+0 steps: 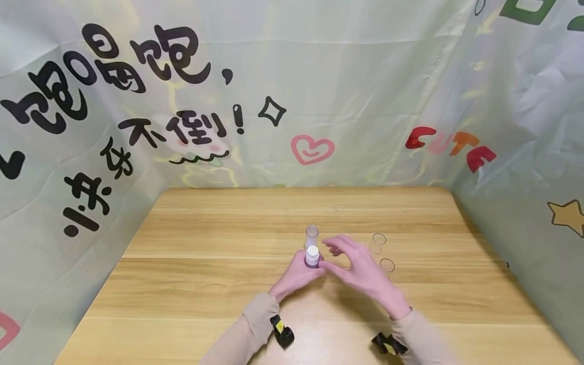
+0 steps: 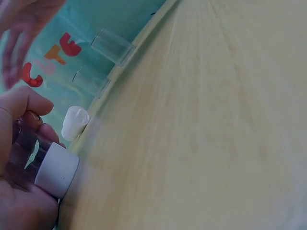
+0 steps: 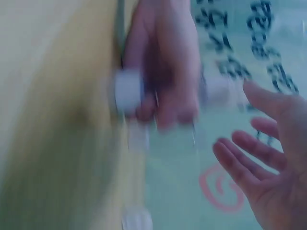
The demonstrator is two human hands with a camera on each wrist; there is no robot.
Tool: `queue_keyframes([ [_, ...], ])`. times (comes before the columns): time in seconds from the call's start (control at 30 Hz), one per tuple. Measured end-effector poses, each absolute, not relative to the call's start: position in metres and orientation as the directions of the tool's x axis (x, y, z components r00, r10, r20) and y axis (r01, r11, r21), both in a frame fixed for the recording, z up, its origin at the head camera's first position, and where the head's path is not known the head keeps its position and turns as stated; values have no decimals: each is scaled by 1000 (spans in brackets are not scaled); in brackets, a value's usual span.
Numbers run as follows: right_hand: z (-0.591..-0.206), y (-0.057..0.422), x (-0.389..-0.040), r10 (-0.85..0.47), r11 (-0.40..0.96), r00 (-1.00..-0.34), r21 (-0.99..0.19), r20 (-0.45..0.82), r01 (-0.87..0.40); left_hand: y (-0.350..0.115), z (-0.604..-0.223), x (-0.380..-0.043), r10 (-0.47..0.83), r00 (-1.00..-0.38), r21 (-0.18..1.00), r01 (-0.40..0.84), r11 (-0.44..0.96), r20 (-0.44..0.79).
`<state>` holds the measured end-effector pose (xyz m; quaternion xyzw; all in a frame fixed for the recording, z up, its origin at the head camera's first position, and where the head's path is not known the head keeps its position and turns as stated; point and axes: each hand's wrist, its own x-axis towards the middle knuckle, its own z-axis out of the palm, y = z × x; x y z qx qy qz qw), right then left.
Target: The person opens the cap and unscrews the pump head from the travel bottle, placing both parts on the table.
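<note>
My left hand grips a small bottle upright, with its white top uppermost. In the left wrist view the bottle's dark see-through body runs down to a broad white base, close to the tabletop. My right hand hovers just right of the top, its fingers loosely bent and spread, holding nothing. The right wrist view shows its thumb and fingers apart. Whether the thumb touches the bottle I cannot tell. Just behind the left hand stands a translucent-topped container, its lower part hidden.
Right of the hands stand clear, open-looking cylinders, with another clear cylinder visible beyond in the left wrist view. A small white cylindrical piece stands near the left hand. Printed cloth walls the wooden table.
</note>
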<state>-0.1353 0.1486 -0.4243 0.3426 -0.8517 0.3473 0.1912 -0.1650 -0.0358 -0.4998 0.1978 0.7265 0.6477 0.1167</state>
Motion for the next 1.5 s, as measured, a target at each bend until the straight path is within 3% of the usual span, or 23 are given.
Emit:
queue_keyframes([
  [0.37,-429,98,-133,-358,606,-726,-446,587,-659,-37,-500,-164,447,-884,973,205,106,138],
  [0.83,-430,100,-134,-353,569,-720,-474,597,-672,-37,-497,-164,441,-893,970,177,167,87],
  [1.2,-427,106,-136,-428,527,-711,-485,558,-698,-40,-499,-164,471,-879,982,150,119,77],
  [1.5,-428,105,-135,-404,565,-723,-469,561,-679,-37,-500,-167,480,-861,961,251,119,166],
])
